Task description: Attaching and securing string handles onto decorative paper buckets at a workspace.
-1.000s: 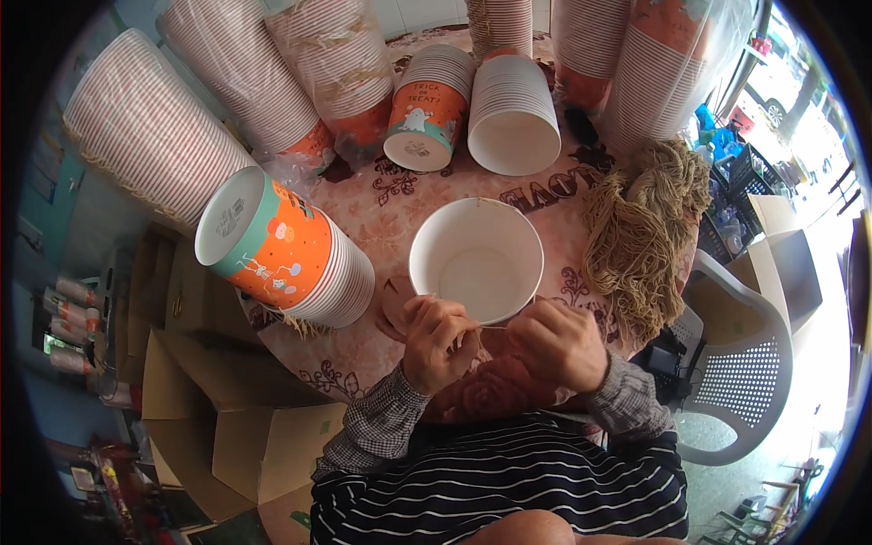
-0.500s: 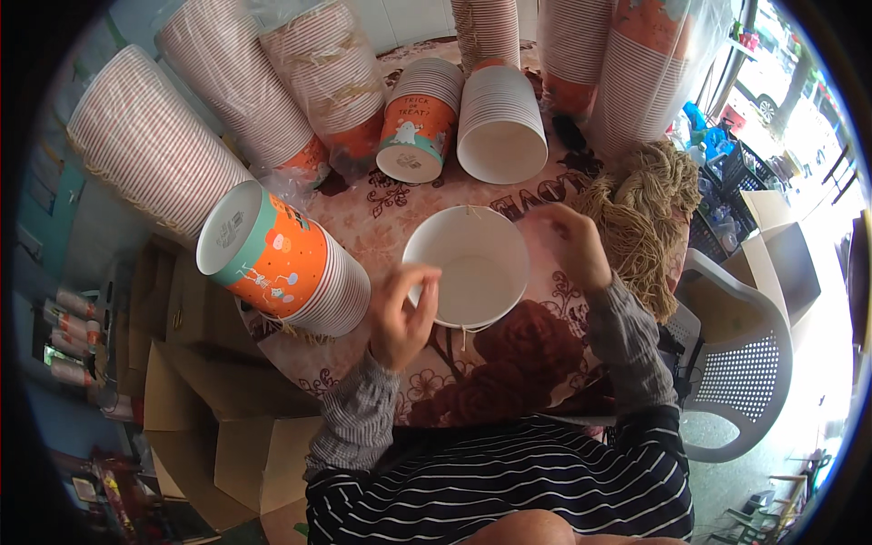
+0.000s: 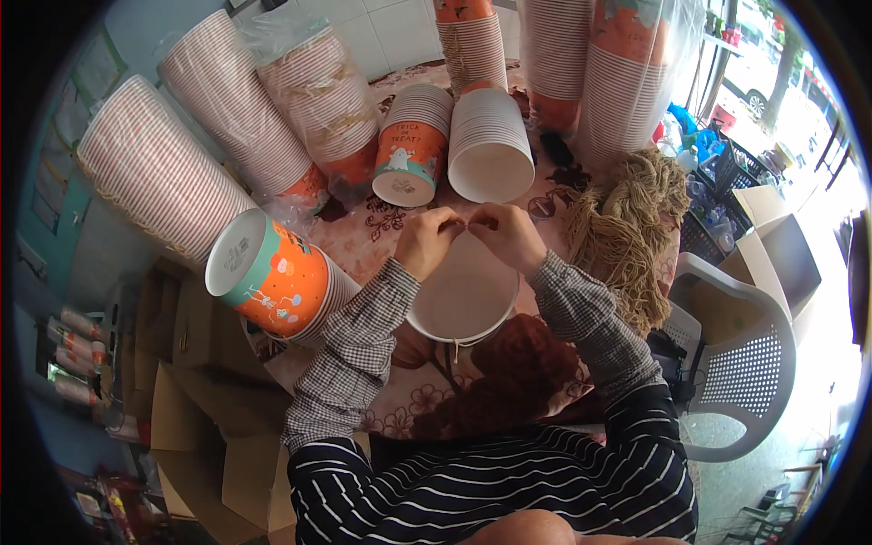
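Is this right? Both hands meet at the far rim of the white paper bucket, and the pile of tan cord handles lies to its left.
Not quite. In the head view the left hand and right hand do meet at the far rim of the white paper bucket, but the pile of tan cord handles lies to its right, not its left.
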A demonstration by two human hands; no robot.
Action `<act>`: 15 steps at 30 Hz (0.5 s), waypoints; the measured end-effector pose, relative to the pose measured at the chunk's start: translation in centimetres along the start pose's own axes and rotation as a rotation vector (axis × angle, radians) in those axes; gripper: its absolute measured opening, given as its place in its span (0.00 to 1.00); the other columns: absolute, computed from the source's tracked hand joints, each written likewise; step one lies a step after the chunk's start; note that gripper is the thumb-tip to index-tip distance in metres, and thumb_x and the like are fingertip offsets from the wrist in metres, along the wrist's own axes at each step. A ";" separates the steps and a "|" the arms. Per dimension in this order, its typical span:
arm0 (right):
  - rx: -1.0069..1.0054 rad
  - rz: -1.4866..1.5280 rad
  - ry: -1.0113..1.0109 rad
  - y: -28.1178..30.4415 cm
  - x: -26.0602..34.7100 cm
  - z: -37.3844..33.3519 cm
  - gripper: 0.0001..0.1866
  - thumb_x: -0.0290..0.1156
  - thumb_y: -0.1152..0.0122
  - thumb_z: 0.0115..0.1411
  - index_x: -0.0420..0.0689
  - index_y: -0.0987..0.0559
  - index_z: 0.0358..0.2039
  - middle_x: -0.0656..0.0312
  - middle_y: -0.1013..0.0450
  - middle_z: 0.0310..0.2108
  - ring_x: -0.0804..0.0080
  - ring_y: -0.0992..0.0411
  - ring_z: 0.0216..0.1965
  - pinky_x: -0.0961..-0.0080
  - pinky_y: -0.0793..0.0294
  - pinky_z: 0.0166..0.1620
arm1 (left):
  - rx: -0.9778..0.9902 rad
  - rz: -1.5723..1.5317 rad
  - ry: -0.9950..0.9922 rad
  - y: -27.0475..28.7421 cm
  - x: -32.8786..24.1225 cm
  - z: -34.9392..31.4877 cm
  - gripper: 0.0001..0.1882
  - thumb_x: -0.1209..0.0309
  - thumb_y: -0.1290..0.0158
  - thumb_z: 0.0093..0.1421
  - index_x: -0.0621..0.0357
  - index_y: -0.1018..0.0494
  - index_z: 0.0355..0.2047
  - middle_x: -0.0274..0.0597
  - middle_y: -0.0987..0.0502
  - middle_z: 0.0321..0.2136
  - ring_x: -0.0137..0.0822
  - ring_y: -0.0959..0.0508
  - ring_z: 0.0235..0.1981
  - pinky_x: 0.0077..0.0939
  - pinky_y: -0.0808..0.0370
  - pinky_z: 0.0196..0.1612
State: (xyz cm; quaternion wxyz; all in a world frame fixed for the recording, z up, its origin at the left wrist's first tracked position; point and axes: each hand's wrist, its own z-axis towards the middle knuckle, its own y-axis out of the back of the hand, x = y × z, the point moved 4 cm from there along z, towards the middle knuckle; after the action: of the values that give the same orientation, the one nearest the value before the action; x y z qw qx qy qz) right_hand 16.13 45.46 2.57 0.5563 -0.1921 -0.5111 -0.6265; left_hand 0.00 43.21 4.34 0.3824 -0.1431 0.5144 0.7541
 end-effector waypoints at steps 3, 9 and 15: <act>-0.013 0.034 -0.024 0.0 -0.1 0.1 0.09 0.30 0.38 0.52 0.37 0.20 0.30 0.50 0.23 0.25 0.57 0.22 0.29 0.67 0.25 0.34 | 0.108 -0.116 0.193 0.2 1.0 0.7 0.09 0.69 0.41 0.57 0.65 0.22 0.32 0.45 0.20 0.24 0.33 0.21 0.26 0.26 0.26 0.33; -0.021 0.074 -0.089 -0.5 -0.2 0.4 0.10 0.31 0.37 0.52 0.36 0.20 0.29 0.51 0.23 0.24 0.60 0.22 0.27 0.69 0.25 0.33 | 0.203 -0.207 0.356 -0.3 3.7 1.5 0.12 0.67 0.41 0.58 0.67 0.22 0.32 0.40 0.21 0.22 0.24 0.26 0.23 0.22 0.29 0.28; -0.003 0.096 -0.142 -0.6 -1.9 0.8 0.10 0.31 0.37 0.53 0.35 0.21 0.30 0.57 0.25 0.22 0.72 0.27 0.25 0.74 0.28 0.31 | 0.148 -0.204 0.291 -1.0 3.8 1.3 0.12 0.66 0.42 0.59 0.67 0.22 0.31 0.40 0.22 0.20 0.24 0.26 0.22 0.23 0.29 0.27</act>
State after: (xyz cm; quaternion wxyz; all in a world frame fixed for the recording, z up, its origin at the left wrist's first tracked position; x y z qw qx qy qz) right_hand 15.89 47.02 1.11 0.5478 -0.2615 -0.5384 -0.5846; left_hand -1.59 46.22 1.90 0.3880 -0.2736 0.6013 0.6427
